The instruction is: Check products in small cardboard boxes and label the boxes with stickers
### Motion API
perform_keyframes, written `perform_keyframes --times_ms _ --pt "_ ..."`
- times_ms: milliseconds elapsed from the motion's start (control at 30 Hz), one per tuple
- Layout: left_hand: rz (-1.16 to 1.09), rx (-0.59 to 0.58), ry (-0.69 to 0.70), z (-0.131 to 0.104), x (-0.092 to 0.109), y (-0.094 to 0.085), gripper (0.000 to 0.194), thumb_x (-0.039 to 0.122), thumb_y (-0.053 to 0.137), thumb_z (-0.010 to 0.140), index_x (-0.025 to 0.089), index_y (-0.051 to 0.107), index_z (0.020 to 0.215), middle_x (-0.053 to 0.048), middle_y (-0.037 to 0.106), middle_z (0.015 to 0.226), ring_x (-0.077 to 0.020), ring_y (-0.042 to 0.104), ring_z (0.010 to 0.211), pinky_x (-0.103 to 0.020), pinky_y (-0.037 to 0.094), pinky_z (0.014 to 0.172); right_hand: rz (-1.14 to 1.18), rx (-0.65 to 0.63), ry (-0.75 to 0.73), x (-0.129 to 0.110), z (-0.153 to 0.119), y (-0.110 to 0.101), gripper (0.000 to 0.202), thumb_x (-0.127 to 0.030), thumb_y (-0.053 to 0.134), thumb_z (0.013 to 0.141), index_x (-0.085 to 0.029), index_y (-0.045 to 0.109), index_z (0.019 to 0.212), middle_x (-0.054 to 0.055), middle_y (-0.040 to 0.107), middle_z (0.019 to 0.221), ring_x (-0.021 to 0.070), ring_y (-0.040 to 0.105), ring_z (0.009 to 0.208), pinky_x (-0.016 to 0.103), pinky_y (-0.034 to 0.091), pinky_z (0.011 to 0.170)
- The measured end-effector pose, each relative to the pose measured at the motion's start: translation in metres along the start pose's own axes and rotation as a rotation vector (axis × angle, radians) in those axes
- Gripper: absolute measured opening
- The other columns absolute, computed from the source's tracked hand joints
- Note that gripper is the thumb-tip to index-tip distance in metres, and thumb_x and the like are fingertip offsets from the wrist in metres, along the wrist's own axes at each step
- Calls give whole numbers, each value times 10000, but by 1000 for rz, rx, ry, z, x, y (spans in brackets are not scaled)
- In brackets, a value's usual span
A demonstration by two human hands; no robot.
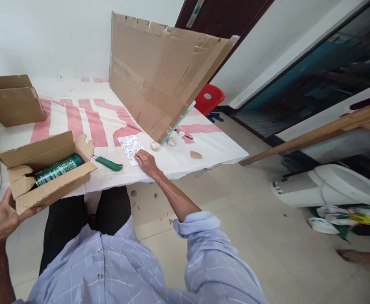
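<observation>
My left hand grips the near left corner of an open cardboard box, with the thumb along its front side. Inside the box lies a green can or bottle with white print. My right hand rests at the right edge of a small white sheet of paper covered in drawn outlines, its fingers curled on that edge. Between the box and the paper lies a green-handled cutter. A large cardboard panel stands upright and tilted behind the paper.
Two tape rolls and a cardboard scrap lie on the cloth-covered table. Another cardboard box stands at the left. Beyond the table are a red chair, a wooden beam and a white bucket.
</observation>
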State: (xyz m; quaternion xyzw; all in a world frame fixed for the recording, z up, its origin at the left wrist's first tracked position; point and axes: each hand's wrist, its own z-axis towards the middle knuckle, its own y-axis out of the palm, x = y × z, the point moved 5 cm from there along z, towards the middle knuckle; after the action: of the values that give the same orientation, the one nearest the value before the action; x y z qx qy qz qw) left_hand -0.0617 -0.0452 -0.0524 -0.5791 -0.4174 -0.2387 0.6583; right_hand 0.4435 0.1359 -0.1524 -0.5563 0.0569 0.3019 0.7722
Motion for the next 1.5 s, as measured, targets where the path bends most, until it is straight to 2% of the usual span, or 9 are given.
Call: perform_keyframes --times_ms 233,400,533,733,900,1000,1133,1267,1500 --pt "-10 -1 -16 3 -10 0 1073 781 972 436 326 617 1340 -35 704 1401 -371 658 1332 -586 532 1182 -7 -25 -38 -5 -2 2 226 -219 483 1040 -213 652 890 95 704 970 229 595 949 321 451 866" --pt "-19 -6 -41 -1 -3 0 1021 708 988 453 315 618 1319 -32 706 1397 -364 662 1329 -560 550 1168 17 -37 -46 -7 -1 4 231 -234 500 1035 -207 665 876 107 709 1002 238 595 976 340 459 890" --pt "9 7 -55 -2 2 0 1076 670 990 424 267 601 1342 -66 700 1396 -388 640 1353 -572 521 1192 60 -40 -23 -4 0 5 253 -248 501 1029 -208 672 846 111 712 990 241 605 976 358 468 908" --pt "-7 -6 -40 -1 3 2 1121 640 996 434 238 572 1391 -86 683 1434 -392 618 1375 -589 492 1214 155 -37 88 10 3 9 151 -206 559 900 -203 687 821 76 699 927 213 620 858 344 485 835" --pt "-109 -36 19 0 0 5 1169 607 1011 426 205 556 1425 -133 655 1491 -401 605 1397 -556 516 1199 212 -47 170 13 6 11 123 -242 583 829 -211 702 819 58 708 921 204 632 824 331 506 812" --pt "-112 -71 54 1 -13 7 1130 550 1009 514 232 518 1481 -123 637 1529 -395 611 1399 -569 508 1202 225 -40 197 8 6 6 113 -246 596 788 -222 704 810 59 737 919 213 643 833 338 515 828" --pt "-166 -93 122 2 -27 9 1103 511 993 593 245 472 1529 -128 586 1592 -390 575 1452 -574 465 1239 246 16 238 0 1 -3 160 -268 537 811 -220 689 797 77 766 901 221 655 830 348 528 824" --pt "-185 -88 152 1 -30 12 1145 502 976 630 221 412 1586 -160 544 1626 -404 522 1506 -599 455 1240 279 72 249 -11 0 -11 185 -318 516 845 -228 671 798 52 751 814 209 641 801 339 540 808" --pt "-208 -6 269 -7 -32 18 1190 514 963 607 243 388 1613 -203 437 1650 -440 457 1540 -596 545 1141 302 120 261 -39 12 -19 202 -372 560 826 -207 675 836 137 773 933 270 694 887 438 578 856"
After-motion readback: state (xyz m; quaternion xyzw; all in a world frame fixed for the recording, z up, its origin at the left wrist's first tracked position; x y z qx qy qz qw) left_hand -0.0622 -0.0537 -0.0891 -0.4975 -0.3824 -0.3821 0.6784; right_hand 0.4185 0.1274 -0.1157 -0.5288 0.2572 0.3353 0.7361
